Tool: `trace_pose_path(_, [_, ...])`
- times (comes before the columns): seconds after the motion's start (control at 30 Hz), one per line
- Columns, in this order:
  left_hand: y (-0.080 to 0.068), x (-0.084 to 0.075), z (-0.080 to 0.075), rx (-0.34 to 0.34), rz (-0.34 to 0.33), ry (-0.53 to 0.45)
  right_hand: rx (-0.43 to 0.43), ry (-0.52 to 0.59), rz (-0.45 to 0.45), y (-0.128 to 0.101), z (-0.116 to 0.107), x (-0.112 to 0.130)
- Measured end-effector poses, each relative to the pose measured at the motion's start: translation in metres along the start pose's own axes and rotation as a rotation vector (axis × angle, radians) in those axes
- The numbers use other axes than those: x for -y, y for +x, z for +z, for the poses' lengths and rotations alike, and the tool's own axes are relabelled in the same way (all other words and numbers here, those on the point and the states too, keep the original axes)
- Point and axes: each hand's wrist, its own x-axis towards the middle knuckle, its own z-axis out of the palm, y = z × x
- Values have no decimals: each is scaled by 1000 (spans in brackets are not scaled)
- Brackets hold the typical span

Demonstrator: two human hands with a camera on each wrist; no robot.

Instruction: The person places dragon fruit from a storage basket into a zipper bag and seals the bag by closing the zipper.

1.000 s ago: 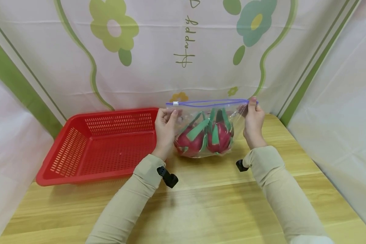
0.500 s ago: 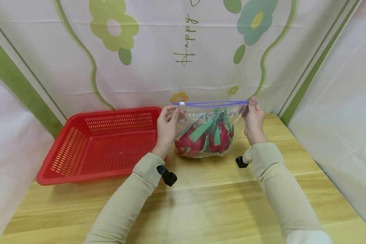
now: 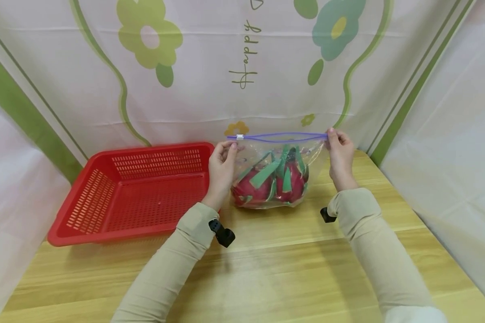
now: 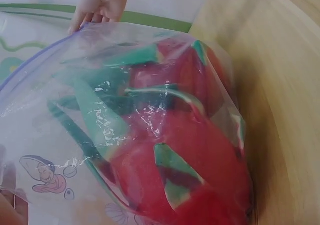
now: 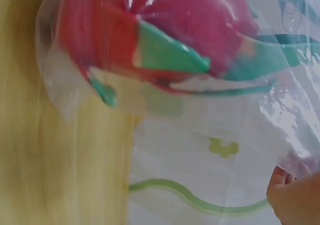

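Two dragon fruits (image 3: 252, 186) with green scales sit side by side in a clear zip bag (image 3: 266, 146). The bag has a purple zip strip along its top, and a white slider (image 3: 240, 137) sits near the strip's left end. My left hand (image 3: 221, 170) pinches the bag's upper left side, just below the slider. At the opposite end of the strip, my right hand (image 3: 340, 154) pinches the upper right corner. Between the two hands the zip edges stand slightly apart. The left wrist view shows the dragon fruits (image 4: 185, 160) through the printed plastic.
A red perforated basket (image 3: 159, 231) stands on the wooden table (image 3: 266, 278) to the left of the bag, close to my left hand. A white cloth printed with flowers (image 3: 202, 67) hangs behind the table, and more white cloth flanks both sides.
The slider end and my left hand have shifted slightly right over the second. My right hand has moved a little right, its fingers now at the strip's very end.
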Motion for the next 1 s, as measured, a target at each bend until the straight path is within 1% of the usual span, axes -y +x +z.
trace_pose_path(0.1, [-1, -3, -1, 10, -7, -2, 11, -179, -87, 1, 2, 9])
trace_pose_path(0.2, [-2, -4, -1, 24, -10, -5, 37, -412, -151, -1, 6, 21])
trace_pose_path(0.23, [-2, -4, -2, 27, -9, -7, 59, -498, -173, -1, 8, 24])
trace_pose_path(0.33, [-1, -4, -1, 22, 5, -18, 169, -745, -221, -6, 13, 34])
trace_pose_path(0.43, [0, -6, -1, 2, 18, -27, 294, -895, -268, -12, 20, 39])
trace_pose_path(0.53, [1, -8, -2, -8, 36, -33, 378, -964, -288, -17, 28, 42])
trace_pose_path(0.6, [1, -9, -3, 0, 51, -28, 431, -980, -288, -20, 34, 43])
trace_pose_path(0.77, [1, -12, -4, 14, 57, -14, 569, -974, -318, -30, 51, 45])
trace_pose_path(0.9, [1, -13, -4, 5, 52, -11, 651, -965, -369, -40, 64, 49])
trace_pose_path(1.0, [1, -14, -4, 3, 53, -9, 711, -934, -388, -46, 74, 53])
